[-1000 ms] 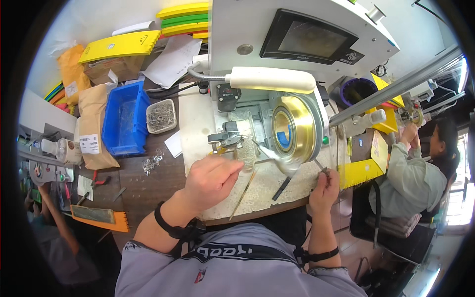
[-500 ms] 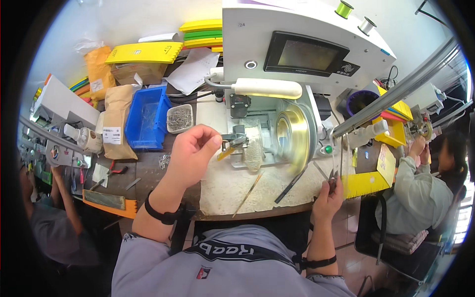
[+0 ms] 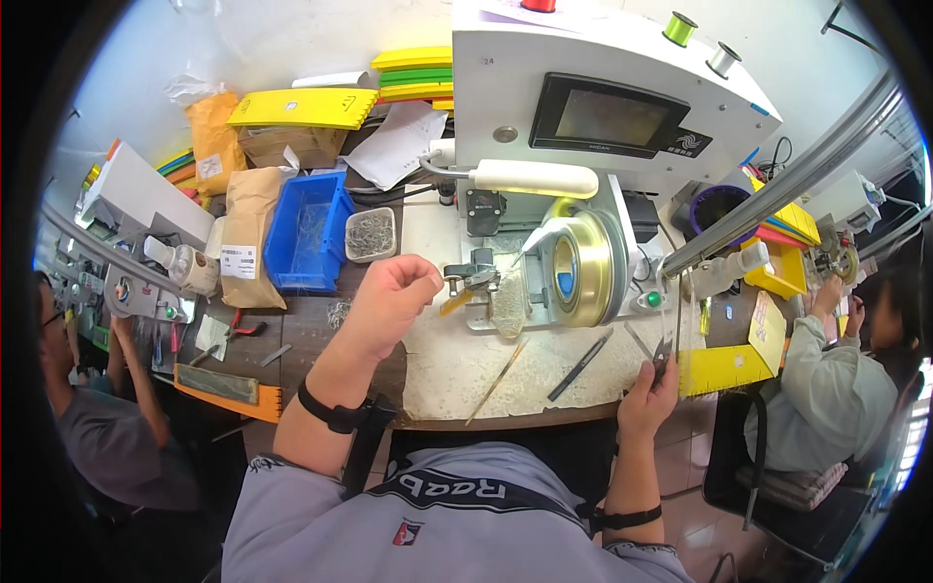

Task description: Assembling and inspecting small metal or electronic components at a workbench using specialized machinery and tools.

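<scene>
Lettering marks the white boxy machine. Left hand pinches, contents unclear, beside a black-silver metal clamp; right hand grips a slim grey metal tool, long axis toward twelve o'clock.

A short-sleeved shirt in pale grey-lilac, crossed at the chest by a broad black band with large white lettering – below it sits a small patch in red and dark tones. Dark patterning edges the left sleeve and the right sleeve. A black strap circles the left forearm, a matching black band the right – both hands are bare
</scene>
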Demonstrator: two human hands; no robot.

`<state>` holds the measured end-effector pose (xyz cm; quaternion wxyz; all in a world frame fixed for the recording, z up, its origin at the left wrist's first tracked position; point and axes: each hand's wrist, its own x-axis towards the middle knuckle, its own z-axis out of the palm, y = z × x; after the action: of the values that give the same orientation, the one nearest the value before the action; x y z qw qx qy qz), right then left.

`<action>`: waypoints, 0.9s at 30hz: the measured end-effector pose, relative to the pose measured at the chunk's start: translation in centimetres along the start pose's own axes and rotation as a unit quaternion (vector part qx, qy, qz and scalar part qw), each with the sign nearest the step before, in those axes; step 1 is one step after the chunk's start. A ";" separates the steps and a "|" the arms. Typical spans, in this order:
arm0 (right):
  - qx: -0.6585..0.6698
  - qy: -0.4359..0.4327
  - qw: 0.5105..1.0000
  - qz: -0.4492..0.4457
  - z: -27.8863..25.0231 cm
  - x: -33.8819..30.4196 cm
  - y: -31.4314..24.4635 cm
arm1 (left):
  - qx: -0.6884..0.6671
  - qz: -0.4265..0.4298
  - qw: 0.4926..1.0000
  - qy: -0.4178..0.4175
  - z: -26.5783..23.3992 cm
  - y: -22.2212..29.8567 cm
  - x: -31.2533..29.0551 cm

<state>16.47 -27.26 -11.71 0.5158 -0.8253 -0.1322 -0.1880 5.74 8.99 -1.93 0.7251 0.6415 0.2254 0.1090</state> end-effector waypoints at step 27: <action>-0.022 -0.050 0.998 -0.019 -0.1 -0.1 -0.3 | 0.529 0.370 0.760 0.072 -1.1 -9.8 -13.6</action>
<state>16.24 -27.20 -11.47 0.4867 -0.8420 -0.1694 -0.1596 -7.95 2.39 -9.10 0.1552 0.9471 0.0438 0.2776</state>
